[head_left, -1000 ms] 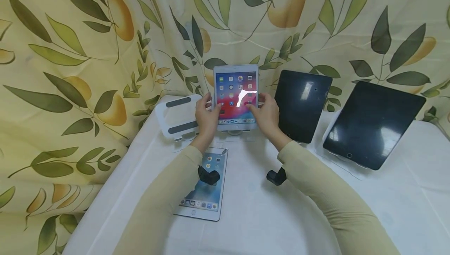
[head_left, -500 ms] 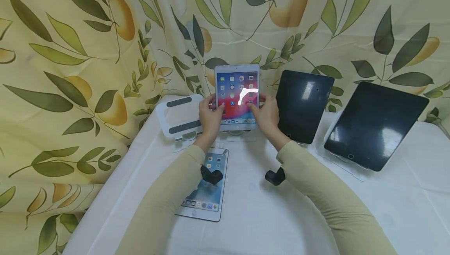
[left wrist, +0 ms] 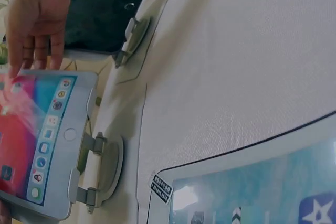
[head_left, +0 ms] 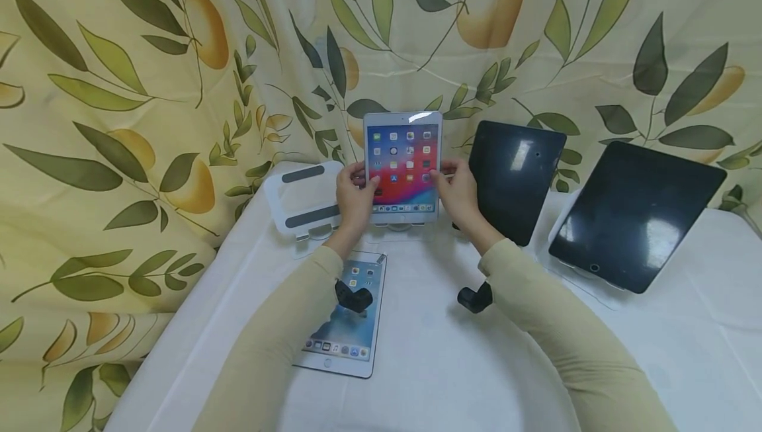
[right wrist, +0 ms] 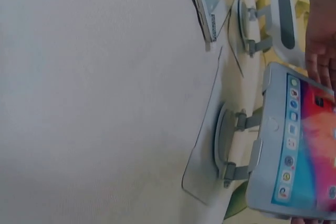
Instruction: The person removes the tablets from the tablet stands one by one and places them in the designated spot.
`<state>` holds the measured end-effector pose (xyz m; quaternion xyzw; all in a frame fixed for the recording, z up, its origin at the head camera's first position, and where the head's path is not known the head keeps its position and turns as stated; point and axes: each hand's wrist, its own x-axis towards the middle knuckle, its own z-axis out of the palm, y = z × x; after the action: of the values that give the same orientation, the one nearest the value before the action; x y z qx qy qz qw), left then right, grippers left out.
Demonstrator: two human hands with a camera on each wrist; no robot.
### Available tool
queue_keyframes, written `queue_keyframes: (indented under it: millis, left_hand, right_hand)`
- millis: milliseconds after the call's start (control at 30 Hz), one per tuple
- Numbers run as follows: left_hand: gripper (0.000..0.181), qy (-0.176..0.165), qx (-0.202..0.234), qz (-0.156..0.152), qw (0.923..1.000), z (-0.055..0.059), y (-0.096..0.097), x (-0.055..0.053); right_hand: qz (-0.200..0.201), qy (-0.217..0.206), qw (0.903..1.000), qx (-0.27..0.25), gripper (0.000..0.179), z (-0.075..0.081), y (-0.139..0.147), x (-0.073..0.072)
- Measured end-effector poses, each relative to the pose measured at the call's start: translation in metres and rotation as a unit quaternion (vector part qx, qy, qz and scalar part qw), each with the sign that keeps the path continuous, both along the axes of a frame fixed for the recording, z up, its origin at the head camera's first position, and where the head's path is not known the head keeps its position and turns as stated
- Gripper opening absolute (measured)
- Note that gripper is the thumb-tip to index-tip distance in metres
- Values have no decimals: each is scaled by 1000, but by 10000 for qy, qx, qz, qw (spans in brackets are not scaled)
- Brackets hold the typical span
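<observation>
Pinching a lit white tablet [head_left: 405,161] at opposite edges, the left hand [head_left: 354,199] and right hand [head_left: 458,195] were both clamped on it.
The tablet stood tilted on a silver stand [right wrist: 224,140], showing rows of app icons. Left of the stand was a white holder [head_left: 312,216]; right of it, a smaller black tablet [head_left: 516,180], then a larger black tablet [head_left: 634,217]; in front of it, a second white tablet [head_left: 363,327] lay flat on the bench [head_left: 431,366].

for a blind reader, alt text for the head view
A person's left hand and right hand grip a lit white tablet on a stand. To its left is a second stand, to its right two dark tablets; another lit tablet lies nearer on the table.
</observation>
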<state>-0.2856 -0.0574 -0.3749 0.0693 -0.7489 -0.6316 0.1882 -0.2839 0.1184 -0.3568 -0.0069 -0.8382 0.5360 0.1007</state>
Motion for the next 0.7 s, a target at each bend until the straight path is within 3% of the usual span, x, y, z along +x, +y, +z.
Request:
queue_keyframes:
  millis: [200,400,700]
  left_hand:
    - [35,153,2,-279,9995,0,-8,0]
    - [34,363,-3,-572,9977,3,-14,4]
    - [32,574,149,-660,9961,5,-16,6]
  right_hand:
    - [271,111,9996,-45,37,0,8,1]
    - [299,314,9991,26,36,0,10,3]
    - [306,483,9984,37,34,2,12,9]
